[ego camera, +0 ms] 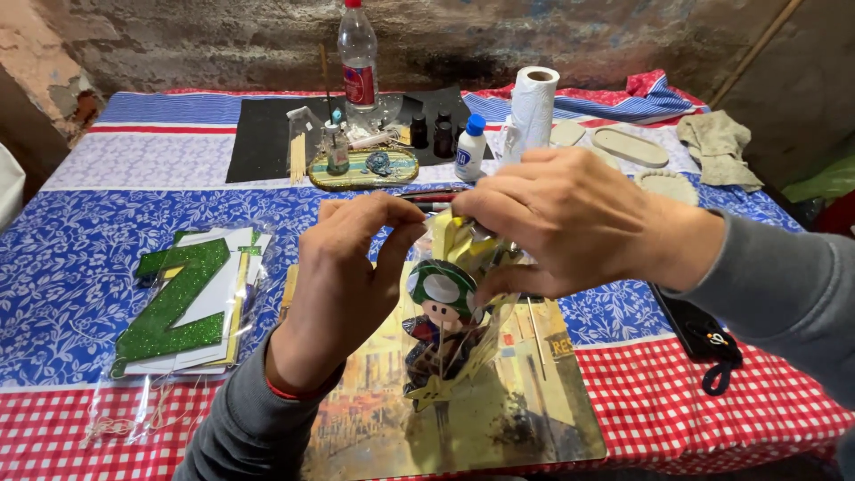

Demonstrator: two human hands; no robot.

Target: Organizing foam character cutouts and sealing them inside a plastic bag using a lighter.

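Clear plastic bag (pixel 454 338) of foam cutouts, a mushroom-capped figure (pixel 443 298) foremost, was held upright above a picture board (pixel 534 401) near the table's (pixel 71 276) front edge. Its top was pinched by the left hand (pixel 343 276) and the right hand (pixel 552 223), fingers clenched on it. Another bag with a green glitter letter (pixel 174 303) lay well apart at left.

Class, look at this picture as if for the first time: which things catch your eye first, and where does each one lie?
At the centre, the left hand and right hand pinch the top of a clear bag holding a green-capped mushroom figure on a stick. At the left, on the blue floral tablecloth, lies a glittery green letter in its own clear wrapper. Farther back stand a plastic bottle and a paper towel roll.
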